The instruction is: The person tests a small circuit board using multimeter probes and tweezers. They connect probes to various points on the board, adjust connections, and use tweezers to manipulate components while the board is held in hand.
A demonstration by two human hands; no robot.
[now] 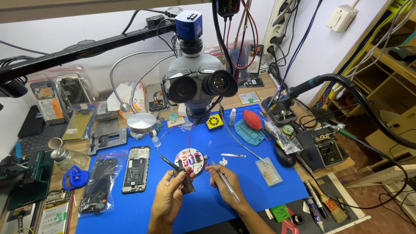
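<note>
over blue mat (242, 173), hands hold circuit board (187, 184), tweezers (226, 182)

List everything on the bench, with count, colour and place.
microscope: 1, grey and blue, centre back
work mat: 1, blue, under the hands
phone frame: 1, black, mat left
bagged phone: 1, black, left of the frame
round disc: 1, white with red marks, mat centre
air bulb: 1, red, mat back right
soldering station: 1, dark grey, right
suction cup: 1, blue, left mat edge
brush: 1, wooden handle, front right
circuit board: 1, dark, in left hand
tweezers: 1, silver, in right hand
left hand: holds the board
right hand: holds the tweezers
</note>
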